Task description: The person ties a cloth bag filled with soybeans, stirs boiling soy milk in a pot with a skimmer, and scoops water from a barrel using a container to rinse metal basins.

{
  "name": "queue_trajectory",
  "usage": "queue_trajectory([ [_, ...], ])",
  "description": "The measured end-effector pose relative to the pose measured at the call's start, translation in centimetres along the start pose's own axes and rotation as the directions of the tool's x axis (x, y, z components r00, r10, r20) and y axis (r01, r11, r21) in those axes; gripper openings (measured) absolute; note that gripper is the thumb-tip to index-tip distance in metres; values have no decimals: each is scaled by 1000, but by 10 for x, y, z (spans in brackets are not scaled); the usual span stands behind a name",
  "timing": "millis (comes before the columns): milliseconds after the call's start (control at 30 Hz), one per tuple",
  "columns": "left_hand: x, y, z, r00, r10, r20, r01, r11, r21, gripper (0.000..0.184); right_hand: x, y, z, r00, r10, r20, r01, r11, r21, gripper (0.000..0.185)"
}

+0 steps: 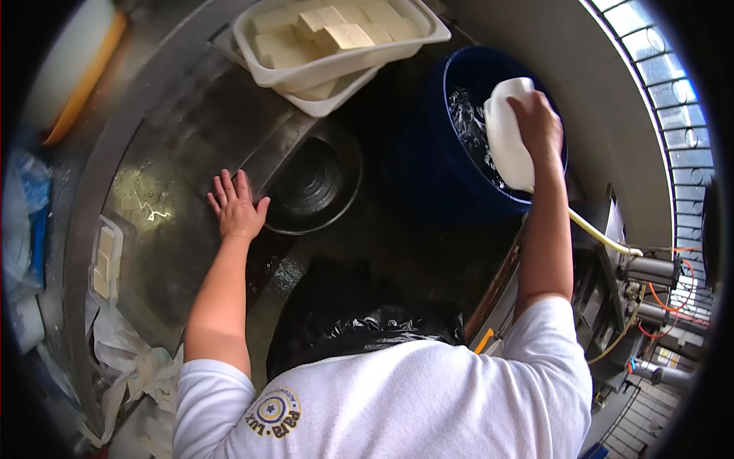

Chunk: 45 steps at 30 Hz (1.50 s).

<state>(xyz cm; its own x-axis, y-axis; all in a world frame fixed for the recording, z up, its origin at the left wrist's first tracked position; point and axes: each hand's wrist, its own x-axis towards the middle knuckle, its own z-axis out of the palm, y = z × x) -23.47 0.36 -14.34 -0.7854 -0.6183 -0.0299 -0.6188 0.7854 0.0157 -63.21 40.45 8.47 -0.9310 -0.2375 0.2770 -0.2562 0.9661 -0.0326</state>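
My right hand [538,122] grips the edge of a white plastic container [508,141], tilted over the mouth of a large blue barrel [451,153]. Clear liquid with bright ripples shows inside the barrel. My left hand [238,208] lies with its fingers spread on the metal worktop [176,176], holding nothing. Just right of it is a round metal basin [310,183]. Beyond, at the top, a white tub [267,75] full of pale blocks [345,36] rests on another white tub [321,105].
A small container with pale blocks [107,264] stands at the left, above crumpled whitish cloth [149,375]. Pipes and a metal cylinder [650,270] are on the right, with a yellowish hose [596,229] by the barrel. A barred window [677,115] lies beyond.
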Motion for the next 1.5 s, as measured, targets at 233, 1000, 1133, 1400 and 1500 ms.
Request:
queue_trajectory([
  [233,2,0,14,998,29,-56,-23,995,96,94,26,58,182,845,62,531,-10,995,-100,61],
  [1000,-3,-9,31,991,78,-111,-61,987,146,97,-73,10,-91,843,20,-537,232,888,397,32],
  [1133,-8,-7,20,996,69,-64,-60,989,133,97,-184,-24,-164,953,174,-249,100,596,797,32],
  [1400,-23,-21,16,963,223,-150,-219,975,49,85,-392,-10,-120,832,536,147,-343,287,894,37],
  [1500,-26,-24,3,954,273,-123,-266,962,68,85,-446,31,-135,658,736,158,-373,136,918,35],
])
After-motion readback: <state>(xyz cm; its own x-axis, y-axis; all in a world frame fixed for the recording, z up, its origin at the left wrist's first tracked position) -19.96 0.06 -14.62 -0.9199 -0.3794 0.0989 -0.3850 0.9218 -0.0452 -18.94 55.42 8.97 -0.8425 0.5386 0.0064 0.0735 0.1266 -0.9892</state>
